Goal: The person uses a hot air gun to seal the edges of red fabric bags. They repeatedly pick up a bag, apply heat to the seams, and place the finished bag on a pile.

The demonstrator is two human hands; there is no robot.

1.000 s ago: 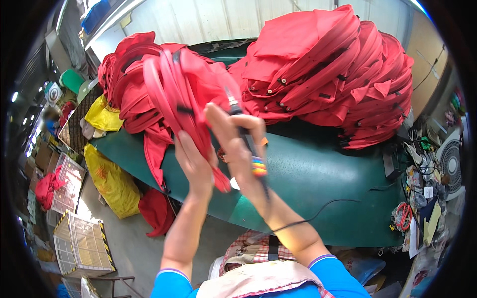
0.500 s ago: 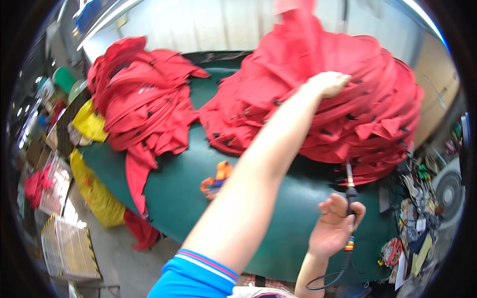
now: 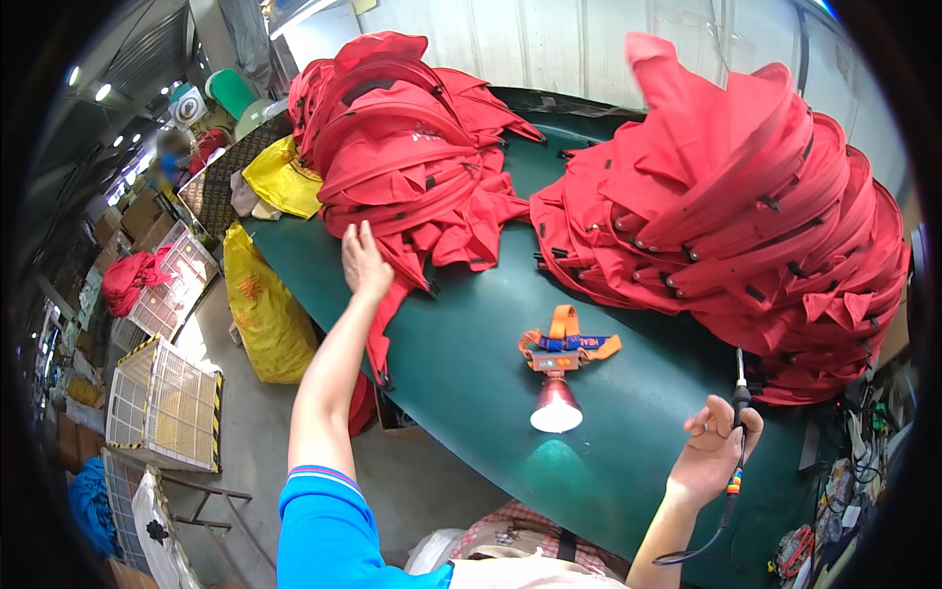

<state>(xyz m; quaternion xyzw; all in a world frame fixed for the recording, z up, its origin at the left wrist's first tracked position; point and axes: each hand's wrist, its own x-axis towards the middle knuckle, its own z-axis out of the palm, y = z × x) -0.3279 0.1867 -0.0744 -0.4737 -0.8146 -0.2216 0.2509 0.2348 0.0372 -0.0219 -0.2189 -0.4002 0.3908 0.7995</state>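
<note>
While the left hand (image 3: 364, 261) lies flat, fingers spread, on the edge of the left heap of red fabric pieces (image 3: 397, 157), the right hand (image 3: 714, 454) is closed round a slim corded tool (image 3: 738, 422), tip pointing up, over the near right part of the green tabletop (image 3: 471, 353).

Item, red goods: two heaps. The left one hangs partly over the tabletop's edge under the left hand; the larger right heap (image 3: 736, 226) stands well apart from it, with the tool's tip just beside its lower folds.

Item, headlamp (image 3: 557, 368): orange strap, lamp lit, lying between the heaps and shining toward the person.

Risks, as judged: if the tool's tip is hot, it may scorch the right heap, being so near it; the trailing cord (image 3: 702, 545) may catch on the tabletop's edge; the overhanging red pieces may slide to the floor if tugged one-handed.

Surface: dark green, smooth, bare in the middle.

Room: workshop; yellow sacks (image 3: 260, 304) on the floor (image 3: 255, 432) at the left, wire crates (image 3: 162, 402), more red cloth on one crate (image 3: 132, 275), pale panelled wall (image 3: 549, 44) behind, clutter of small tools at the far right.
</note>
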